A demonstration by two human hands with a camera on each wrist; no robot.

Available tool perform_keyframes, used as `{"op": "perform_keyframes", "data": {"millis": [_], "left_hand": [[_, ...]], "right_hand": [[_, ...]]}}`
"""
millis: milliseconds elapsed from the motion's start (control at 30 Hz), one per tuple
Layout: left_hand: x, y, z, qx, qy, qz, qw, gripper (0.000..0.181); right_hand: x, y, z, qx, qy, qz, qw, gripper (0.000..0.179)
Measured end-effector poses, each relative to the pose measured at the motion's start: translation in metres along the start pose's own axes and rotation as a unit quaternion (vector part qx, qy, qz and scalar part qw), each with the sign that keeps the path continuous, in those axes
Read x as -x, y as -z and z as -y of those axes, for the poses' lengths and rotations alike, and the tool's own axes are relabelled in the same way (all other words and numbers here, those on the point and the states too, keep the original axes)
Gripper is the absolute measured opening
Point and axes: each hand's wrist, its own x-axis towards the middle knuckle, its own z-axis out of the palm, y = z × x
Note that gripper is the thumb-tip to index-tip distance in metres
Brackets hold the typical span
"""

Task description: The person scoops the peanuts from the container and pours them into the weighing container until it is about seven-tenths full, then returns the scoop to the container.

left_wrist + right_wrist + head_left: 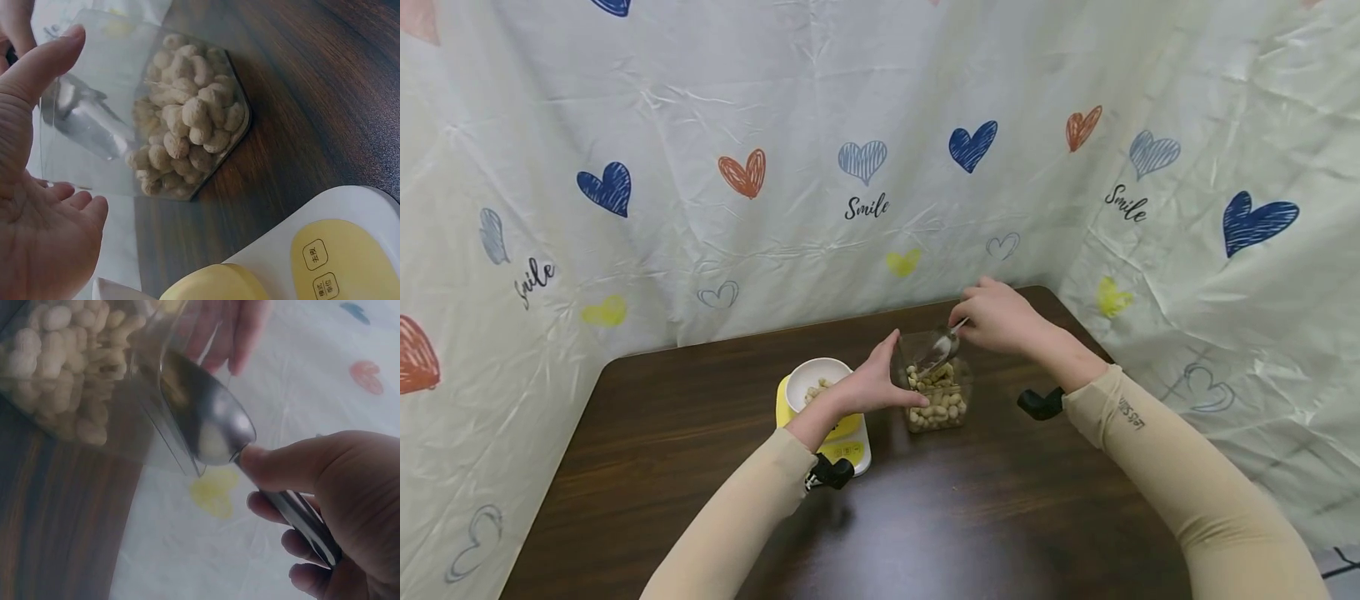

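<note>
Left hand [863, 387] and right hand [1000, 318] reach over a dark table [632, 467], a yellow-and-white scale [853, 454] left of centre. At centre, the left grips a clear container [914, 345] between thumb and fingers; the right grips a metal scoop [943, 349], its blade inside near the peanuts [950, 408].

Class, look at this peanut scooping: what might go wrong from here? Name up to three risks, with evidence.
1. The clear container could tip or slide if the left hand loosens while the right hand works the metal scoop inside it.
2. Peanuts might drop onto the table if carried across, since the white bowl stands apart from the container.
3. The left wrist crosses the scale in the head view, so it might bump the bowl.
</note>
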Motion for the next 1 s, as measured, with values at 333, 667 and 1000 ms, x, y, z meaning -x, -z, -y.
{"op": "perform_keyframes", "data": {"millis": [333, 667, 1000], "left_hand": [[0.001, 0.002, 0.000, 0.002, -0.009, 0.003, 1.0000, 0.124], [0.000, 0.004, 0.003, 0.004, -0.013, 0.002, 0.9999, 0.123], [-0.001, 0.002, 0.002, -0.005, -0.013, 0.001, 0.9999, 0.122]], "right_hand": [[-0.003, -0.006, 0.017, 0.102, 0.033, -0.024, 0.9939, 0.007], [-0.010, -0.011, 0.018, 0.069, 0.048, -0.029, 0.9960, 0.010], [-0.019, -0.005, 0.017, 0.037, 0.094, 0.008, 0.9948, 0.009]]}}
